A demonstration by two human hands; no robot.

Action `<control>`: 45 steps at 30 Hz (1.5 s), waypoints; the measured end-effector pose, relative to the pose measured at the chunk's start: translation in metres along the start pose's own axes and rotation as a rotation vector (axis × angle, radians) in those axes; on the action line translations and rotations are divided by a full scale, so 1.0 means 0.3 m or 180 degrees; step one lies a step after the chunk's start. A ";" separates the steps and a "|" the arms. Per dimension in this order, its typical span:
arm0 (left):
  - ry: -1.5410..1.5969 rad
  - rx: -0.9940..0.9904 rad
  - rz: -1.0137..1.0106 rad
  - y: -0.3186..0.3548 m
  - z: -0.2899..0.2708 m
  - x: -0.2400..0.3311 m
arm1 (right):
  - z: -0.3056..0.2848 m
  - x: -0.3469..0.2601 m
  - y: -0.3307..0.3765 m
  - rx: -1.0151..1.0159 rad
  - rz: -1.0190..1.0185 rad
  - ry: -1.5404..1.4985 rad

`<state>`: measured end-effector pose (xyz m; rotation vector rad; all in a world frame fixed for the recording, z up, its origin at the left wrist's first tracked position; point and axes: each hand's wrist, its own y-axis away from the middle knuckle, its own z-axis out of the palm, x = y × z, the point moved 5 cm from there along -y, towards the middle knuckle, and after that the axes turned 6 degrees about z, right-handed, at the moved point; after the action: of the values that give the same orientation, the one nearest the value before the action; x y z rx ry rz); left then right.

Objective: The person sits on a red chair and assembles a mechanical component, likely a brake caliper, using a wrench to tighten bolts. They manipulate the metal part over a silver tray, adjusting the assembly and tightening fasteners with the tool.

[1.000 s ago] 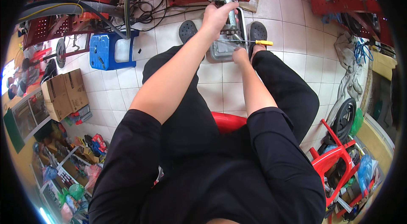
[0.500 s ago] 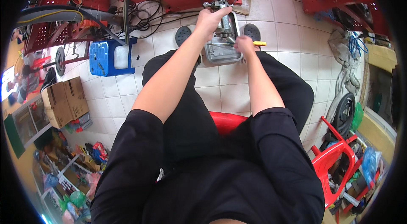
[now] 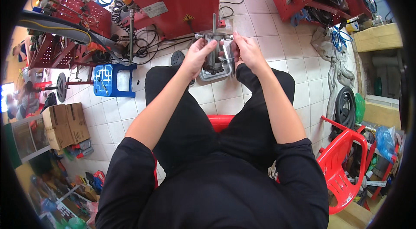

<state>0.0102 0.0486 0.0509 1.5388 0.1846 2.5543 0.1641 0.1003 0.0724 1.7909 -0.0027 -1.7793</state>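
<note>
Between your two hands is one grey metal assembly, hard-edged, with one straight rod at its far end, above one rounded-corner tray. Your left hand has its fingers curled around the assembly; your right hand bends at its other side, its grip unclear. One blue plastic stool stands on smooth square tiles.

— See anything over on the left?
— Yes: spotted a blue stool standing on white floor tiles, and near it, cardboard boxes.
— And up top?
— Can make out a red cabinet bearing a yellow warning label, near tangled black cables.
— Now check the right.
— Found a red plastic chair, near a black ring-shaped tyre beside a green bag.
</note>
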 end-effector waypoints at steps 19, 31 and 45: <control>-0.0651 -0.0036 0.0070 0.007 -0.097 -0.153 | 0.003 0.206 -0.059 0.0738 -0.0551 0.1414; 0.0336 0.0210 -0.0474 0.029 -0.059 -0.156 | 0.037 0.150 -0.025 0.1096 -0.1338 0.2068; -0.1113 -0.0013 0.0574 0.018 -0.043 -0.148 | -0.034 0.286 -0.135 0.0797 -0.0573 0.1113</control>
<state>0.0188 0.0343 0.0074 2.0502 -0.0020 2.3518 0.1653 0.1025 -0.0231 2.3297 0.0820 -1.6164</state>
